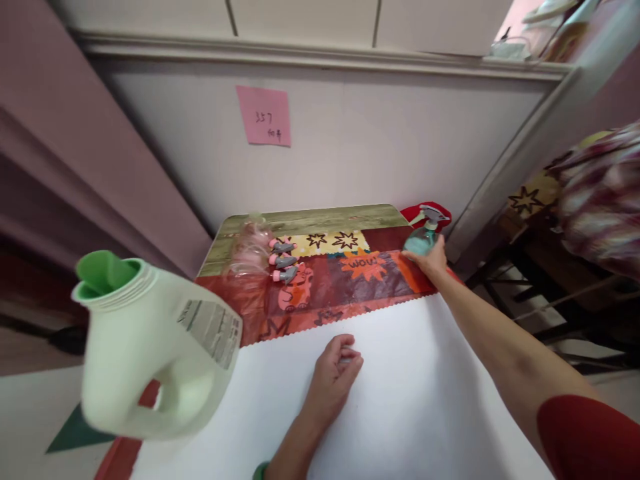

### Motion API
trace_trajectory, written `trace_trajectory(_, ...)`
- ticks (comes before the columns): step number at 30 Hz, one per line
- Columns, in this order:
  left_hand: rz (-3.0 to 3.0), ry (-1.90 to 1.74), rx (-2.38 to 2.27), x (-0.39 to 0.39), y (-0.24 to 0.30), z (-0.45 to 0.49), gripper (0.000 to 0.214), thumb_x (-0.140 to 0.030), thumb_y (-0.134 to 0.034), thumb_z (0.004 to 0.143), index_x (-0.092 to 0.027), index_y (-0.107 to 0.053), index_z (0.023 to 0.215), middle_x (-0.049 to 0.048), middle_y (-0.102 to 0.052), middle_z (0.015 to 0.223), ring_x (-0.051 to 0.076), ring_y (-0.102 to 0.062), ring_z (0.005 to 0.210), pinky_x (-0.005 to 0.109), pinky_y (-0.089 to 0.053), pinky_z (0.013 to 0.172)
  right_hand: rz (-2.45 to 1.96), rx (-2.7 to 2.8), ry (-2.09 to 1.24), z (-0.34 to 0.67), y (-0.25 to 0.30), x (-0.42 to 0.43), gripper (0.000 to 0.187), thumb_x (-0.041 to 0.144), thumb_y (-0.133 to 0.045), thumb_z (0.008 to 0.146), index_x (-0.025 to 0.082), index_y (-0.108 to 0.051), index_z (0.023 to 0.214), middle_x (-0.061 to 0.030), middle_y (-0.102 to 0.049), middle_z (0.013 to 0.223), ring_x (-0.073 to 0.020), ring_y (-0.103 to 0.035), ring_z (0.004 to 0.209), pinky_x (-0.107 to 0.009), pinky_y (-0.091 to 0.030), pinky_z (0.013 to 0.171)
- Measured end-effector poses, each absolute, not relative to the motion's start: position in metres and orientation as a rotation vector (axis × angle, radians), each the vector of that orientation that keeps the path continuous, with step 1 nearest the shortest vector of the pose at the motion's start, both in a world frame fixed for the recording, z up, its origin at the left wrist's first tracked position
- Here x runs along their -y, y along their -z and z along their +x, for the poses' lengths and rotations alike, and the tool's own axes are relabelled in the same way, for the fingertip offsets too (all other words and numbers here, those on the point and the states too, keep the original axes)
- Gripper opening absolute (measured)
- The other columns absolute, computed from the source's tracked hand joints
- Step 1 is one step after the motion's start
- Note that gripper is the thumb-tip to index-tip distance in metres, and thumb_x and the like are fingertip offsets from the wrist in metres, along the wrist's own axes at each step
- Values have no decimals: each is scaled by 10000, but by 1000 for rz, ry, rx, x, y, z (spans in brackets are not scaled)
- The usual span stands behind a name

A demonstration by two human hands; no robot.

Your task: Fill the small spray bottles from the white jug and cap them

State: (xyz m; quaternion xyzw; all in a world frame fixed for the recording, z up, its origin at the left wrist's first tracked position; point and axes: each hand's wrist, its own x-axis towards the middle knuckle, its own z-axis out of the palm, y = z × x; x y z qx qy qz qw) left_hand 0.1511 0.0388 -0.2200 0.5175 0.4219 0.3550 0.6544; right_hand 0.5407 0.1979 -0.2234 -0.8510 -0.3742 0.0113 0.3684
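My right hand (429,259) is wrapped round a teal see-through spray bottle (421,241) at the table's far right corner. The bottle stands upright, with a grey and white trigger head. My left hand (337,368) rests on a white sheet (400,373), its fingers loosely curled and a gap showing between thumb and fingers; I see nothing held in it. Three clear pinkish spray bottles (250,250) with grey and pink trigger heads lie side by side farther back. At the near left stands a large pale jug (150,333) with a green spout in its mouth.
A patterned red cloth (327,287) covers the table behind the sheet, with wood-look tabletop (320,220) at the far edge. Something red (440,208) sits behind the spray bottle. A pink note (265,115) hangs on the wall. Dark furniture (530,287) stands to the right.
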Motion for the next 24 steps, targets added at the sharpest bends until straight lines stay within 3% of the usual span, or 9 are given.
trace_trajectory(2, 1157, -808, -956, -37, 220, 151, 344, -429, -768, 882, -231, -685, 1150, 121, -675, 1197, 267, -667, 1043, 399, -550, 878, -2120, 865, -21, 531, 228, -192, 1253, 616, -831, 723, 11, -197, 1619, -367, -380, 1628, -414, -405, 1548, -447, -410, 1200)
trace_trajectory(4, 1146, -799, -970, -35, 220, 151, 344, -416, -764, 885, -220, -678, 1154, 108, -688, 1098, 246, -674, 968, 394, -547, 863, -2033, 776, 28, 512, 230, -184, 1098, 604, -683, 857, 1, -158, 1610, -369, -331, 1646, -385, -357, 1575, -487, -364, 1238)
trace_trajectory(6, 1133, -796, -977, -32, 219, 152, 348, -394, -785, 864, -210, -673, 1138, 92, -691, 1012, 237, -680, 926, 393, -548, 853, -1837, 776, 69, 483, 229, -175, 855, 568, -575, 929, 83, -281, 1569, -295, -447, 1594, -341, -462, 1508, -510, -390, 1221)
trace_trajectory(8, 1101, -815, -939, -29, 215, 154, 347, -385, -806, 842, -204, -671, 1106, 91, -697, 997, 236, -692, 910, 399, -556, 852, -1651, 930, 29, 446, 223, -164, 727, 576, -595, 917, 164, -416, 1488, -217, -578, 1488, -318, -584, 1386, -518, -454, 1165)
trace_trajectory(11, 1015, -898, -798, -27, 208, 156, 378, -444, -812, 838, -193, -681, 1089, 109, -701, 1071, 230, -716, 878, 423, -587, 849, -1472, 1260, -184, 385, 208, -151, 581, 553, -653, 911, 204, -569, 1368, -161, -712, 1301, -297, -690, 1204, -487, -526, 1069)
trace_trajectory(15, 869, -1040, -697, -29, 202, 155, 468, -550, -833, 803, -171, -699, 1043, 106, -687, 1042, 218, -719, 804, 424, -624, 762, -1331, 1670, -304, 316, 189, -152, 298, 493, -680, 938, 242, -743, 1087, -101, -783, 1108, -288, -722, 1061, -452, -541, 995)
trace_trajectory(18, 765, -1116, -715, -33, 202, 152, 495, -581, -835, 792, -158, -699, 1011, 94, -685, 991, 206, -711, 766, 408, -626, 726, -1308, 1843, -323, 276, 186, -169, 234, 460, -674, 961, 259, -782, 1017, -88, -784, 1049, -283, -708, 1030, -448, -530, 988)
trace_trajectory(21, 724, -1138, -711, -35, 202, 150, 521, -595, -838, 786, -149, -694, 1013, 88, -685, 973, 204, -711, 764, 407, -624, 734, -1354, 1953, -242, 244, 189, -192, 252, 427, -753, 907, 256, -794, 1088, -122, -735, 1261, -318, -654, 1197, -496, -486, 1077)
trace_trajectory(24, 733, -1113, -673, -35, 202, 150, 522, -594, -853, 769, -144, -684, 973, 77, -682, 962, 199, -702, 771, 400, -617, 741, -1395, 2074, -123, 218, 190, -210, 398, 371, -810, 857, 249, -763, 1233, -152, -548, 1574, -364, -507, 1433, -551, -383, 1190)
